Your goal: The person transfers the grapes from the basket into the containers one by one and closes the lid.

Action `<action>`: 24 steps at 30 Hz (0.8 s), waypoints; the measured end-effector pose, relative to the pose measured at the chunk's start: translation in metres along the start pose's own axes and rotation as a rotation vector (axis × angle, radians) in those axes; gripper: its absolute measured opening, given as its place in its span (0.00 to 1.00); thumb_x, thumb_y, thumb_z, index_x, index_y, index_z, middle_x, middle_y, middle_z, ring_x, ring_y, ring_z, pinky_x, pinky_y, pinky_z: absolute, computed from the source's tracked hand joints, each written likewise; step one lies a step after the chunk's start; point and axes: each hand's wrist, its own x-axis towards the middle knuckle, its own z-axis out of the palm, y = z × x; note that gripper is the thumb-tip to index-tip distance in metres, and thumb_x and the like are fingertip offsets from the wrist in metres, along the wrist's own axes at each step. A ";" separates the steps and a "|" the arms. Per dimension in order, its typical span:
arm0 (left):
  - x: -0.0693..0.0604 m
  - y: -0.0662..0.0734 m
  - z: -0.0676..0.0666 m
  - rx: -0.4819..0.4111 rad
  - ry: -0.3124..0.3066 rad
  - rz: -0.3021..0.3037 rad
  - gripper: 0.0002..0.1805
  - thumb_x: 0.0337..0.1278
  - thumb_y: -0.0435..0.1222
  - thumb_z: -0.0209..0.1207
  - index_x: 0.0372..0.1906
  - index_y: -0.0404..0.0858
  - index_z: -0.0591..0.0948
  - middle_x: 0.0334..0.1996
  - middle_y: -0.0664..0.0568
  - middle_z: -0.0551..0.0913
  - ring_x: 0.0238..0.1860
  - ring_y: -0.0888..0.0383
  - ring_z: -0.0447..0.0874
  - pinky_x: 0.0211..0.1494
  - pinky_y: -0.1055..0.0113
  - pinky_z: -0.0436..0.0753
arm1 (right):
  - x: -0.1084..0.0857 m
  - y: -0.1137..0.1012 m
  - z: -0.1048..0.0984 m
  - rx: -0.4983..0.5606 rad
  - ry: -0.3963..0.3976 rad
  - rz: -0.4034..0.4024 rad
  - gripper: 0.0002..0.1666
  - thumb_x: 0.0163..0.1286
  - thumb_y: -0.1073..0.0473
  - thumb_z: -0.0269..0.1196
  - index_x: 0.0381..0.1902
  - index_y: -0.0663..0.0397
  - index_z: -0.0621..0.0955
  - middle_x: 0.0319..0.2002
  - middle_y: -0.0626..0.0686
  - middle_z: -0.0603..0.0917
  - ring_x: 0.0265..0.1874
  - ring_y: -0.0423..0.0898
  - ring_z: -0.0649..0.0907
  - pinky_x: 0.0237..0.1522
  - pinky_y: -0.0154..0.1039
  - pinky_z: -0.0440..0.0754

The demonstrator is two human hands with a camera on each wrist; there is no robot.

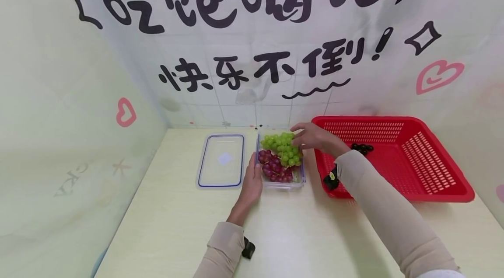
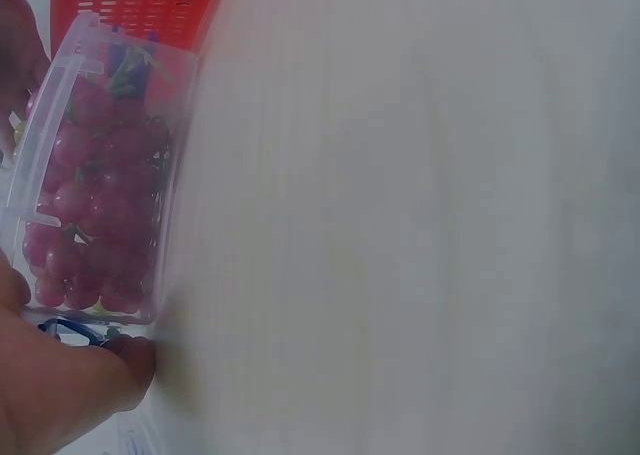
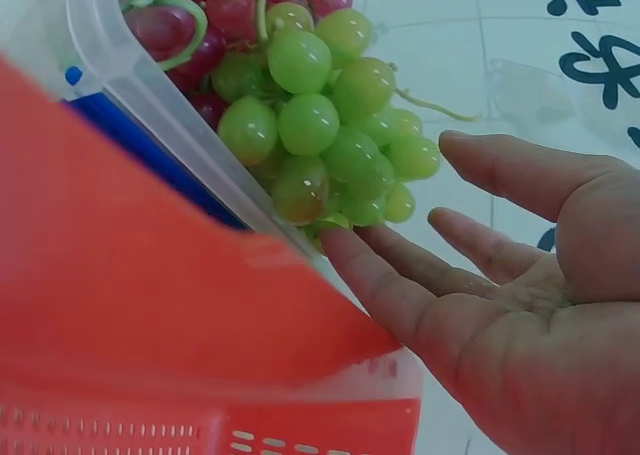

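Note:
A clear plastic food container [image 1: 281, 185] holds red grapes [image 1: 273, 168] at the front and green grapes [image 1: 284, 141] toward the back and right. My left hand [image 1: 251, 184] rests along the container's left side; the left wrist view shows its thumb [image 2: 125, 370] against the wall. Over the container's right rim, my right hand [image 1: 313, 136] is at the green grapes. In the right wrist view its fingers [image 3: 400, 285] are spread and nearly straight, with fingertips under the bunch's edge and the thumb apart from it. Nothing is gripped in that palm.
A clear lid with a blue seal [image 1: 220, 177] lies left of the container. To the right stands a red perforated basket [image 1: 393, 173] with small dark fruit [image 1: 361, 148] inside; my right forearm crosses over its left edge. A printed wall sheet [image 1: 236, 90] rises behind the table.

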 end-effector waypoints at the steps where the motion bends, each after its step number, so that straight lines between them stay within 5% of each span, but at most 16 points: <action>1: 0.000 0.000 0.000 -0.004 0.001 0.000 0.30 0.81 0.38 0.33 0.79 0.35 0.45 0.78 0.36 0.50 0.77 0.39 0.51 0.79 0.46 0.51 | -0.001 -0.001 -0.001 0.005 -0.001 -0.004 0.35 0.71 0.63 0.60 0.73 0.59 0.63 0.69 0.65 0.69 0.66 0.62 0.73 0.68 0.57 0.71; 11: -0.002 0.001 0.000 -0.003 -0.005 -0.004 0.30 0.81 0.39 0.32 0.79 0.35 0.44 0.78 0.38 0.49 0.78 0.41 0.49 0.80 0.48 0.50 | -0.006 -0.001 -0.007 0.023 0.016 -0.056 0.32 0.73 0.64 0.58 0.72 0.60 0.64 0.68 0.66 0.71 0.66 0.61 0.74 0.67 0.54 0.73; 24: -0.001 0.001 -0.001 -0.005 -0.002 -0.002 0.30 0.81 0.39 0.32 0.79 0.35 0.45 0.78 0.38 0.49 0.77 0.40 0.49 0.79 0.47 0.50 | -0.022 0.009 -0.045 0.003 0.119 -0.073 0.27 0.74 0.60 0.57 0.69 0.59 0.68 0.62 0.64 0.73 0.57 0.58 0.77 0.64 0.53 0.77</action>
